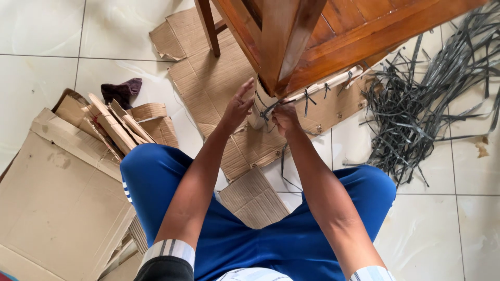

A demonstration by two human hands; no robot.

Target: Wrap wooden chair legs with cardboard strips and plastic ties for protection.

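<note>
From the head camera: the right hand [285,118] is pinched shut on a dark strap [266,110] at the wrapped foot of the wooden table leg [278,47]. The left hand [237,108] is open, fingers spread, just beside the pale wrapping [259,112]. The strap looks thin, light and springy, probably slick, so a grip close to the leg seems best. Cardboard [208,78] lies flat under the leg, and a tangle of cut straps [416,109] sits well to the right on the tiles.
</note>
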